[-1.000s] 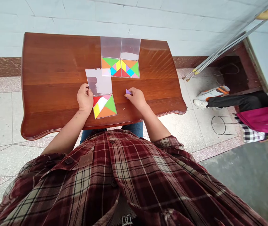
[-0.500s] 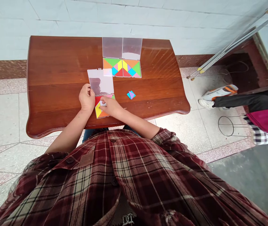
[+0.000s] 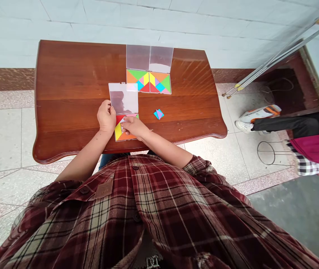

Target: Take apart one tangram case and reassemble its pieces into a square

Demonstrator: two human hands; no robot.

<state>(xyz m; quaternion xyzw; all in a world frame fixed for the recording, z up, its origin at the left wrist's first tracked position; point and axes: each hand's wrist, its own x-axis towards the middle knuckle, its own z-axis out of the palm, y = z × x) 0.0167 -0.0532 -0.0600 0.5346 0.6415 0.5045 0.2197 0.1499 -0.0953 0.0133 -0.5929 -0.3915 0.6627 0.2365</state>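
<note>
With our left hand [image 3: 106, 117] curled at the open case [image 3: 124, 100] on the desk [image 3: 72, 91], perhaps to steady it, we bend our right hand [image 3: 135, 127] over its coloured pieces [image 3: 118, 132], though we cannot tell whether either hand grips anything

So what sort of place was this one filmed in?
Probably a home's porch or entrance area, though I can't be certain. A polished wooden table stands by a pale wall, and the speckled tile floor gives way to grey ground at the right.
</note>
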